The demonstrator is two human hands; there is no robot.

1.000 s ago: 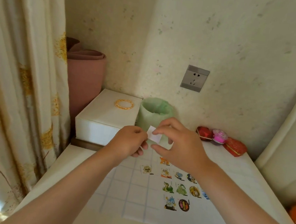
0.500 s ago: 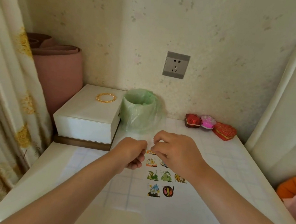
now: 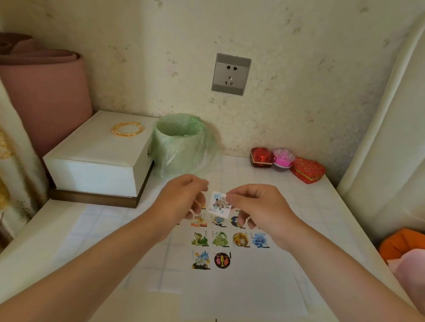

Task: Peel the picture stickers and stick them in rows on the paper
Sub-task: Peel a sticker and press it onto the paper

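Pinching a picture sticker (image 3: 219, 203) by its right edge, the right hand (image 3: 261, 210) holds it above the paper (image 3: 246, 282); the left hand (image 3: 179, 200) is just beside it, fingers curled; whether it grips something, I cannot tell; stuck stickers (image 3: 224, 239) lie in rows on the paper, on a white table (image 3: 39, 247).

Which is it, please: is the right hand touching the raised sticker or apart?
Touching: the head view shows the right hand pinching the sticker by its right edge.
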